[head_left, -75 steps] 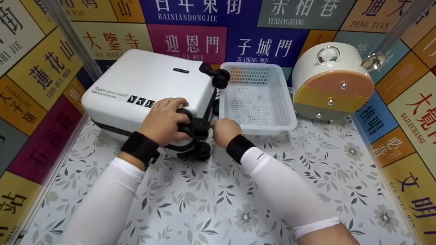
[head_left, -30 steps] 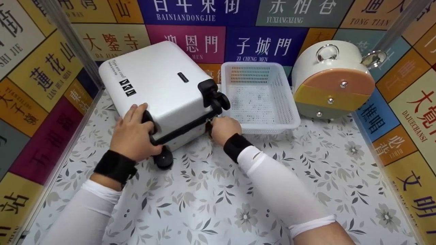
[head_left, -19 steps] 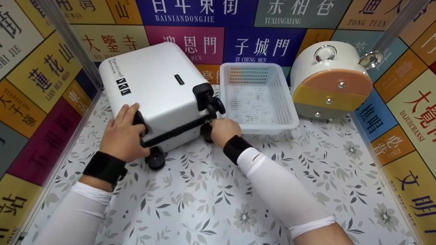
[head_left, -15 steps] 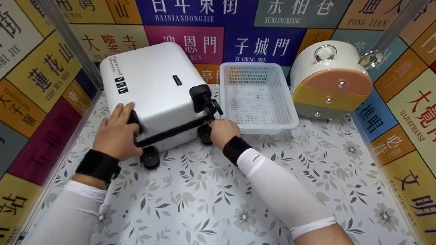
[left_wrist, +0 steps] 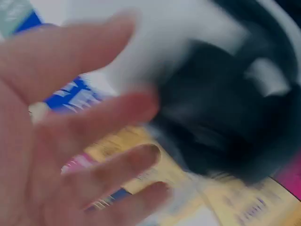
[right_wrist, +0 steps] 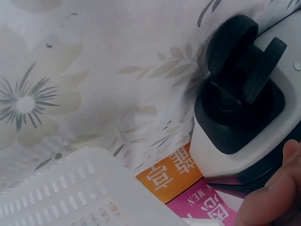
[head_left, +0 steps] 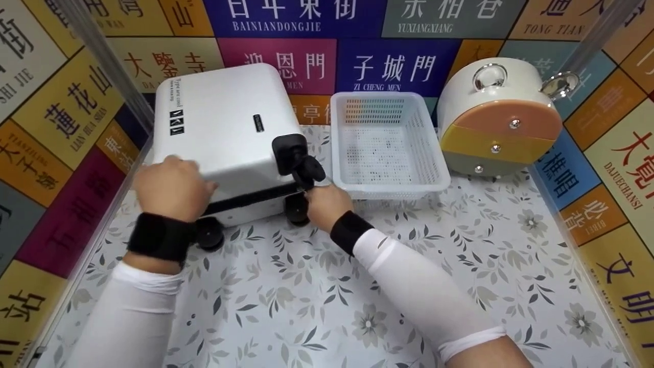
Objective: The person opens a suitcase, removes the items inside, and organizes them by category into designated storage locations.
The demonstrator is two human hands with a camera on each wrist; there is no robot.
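Observation:
A small white suitcase [head_left: 225, 112] lies flat at the back left, its wheeled end toward me. Black wheels sit at its corners, and a dark zipper seam [head_left: 250, 198] runs along its side. My left hand [head_left: 171, 186] is at the near left corner; in the left wrist view its blurred fingers are spread beside a black wheel [left_wrist: 221, 113]. My right hand [head_left: 329, 207] is at the near right corner, curled at the seam beside a wheel [head_left: 306, 171]. It pinches the zipper pull, mostly hidden by the fingers.
A white perforated plastic basket [head_left: 391, 190] stands right of the suitcase. Farther right is a rounded white drawer box [head_left: 503, 110] with orange, yellow and green drawers and metal rings on top. Sign-patterned walls [head_left: 286, 61] enclose the floral-covered table [head_left: 306, 306].
The suitcase has turned clockwise, bringing its wheeled end to face me. My left hand has come off its corner wheel over the last half second. My right hand has shifted slightly left.

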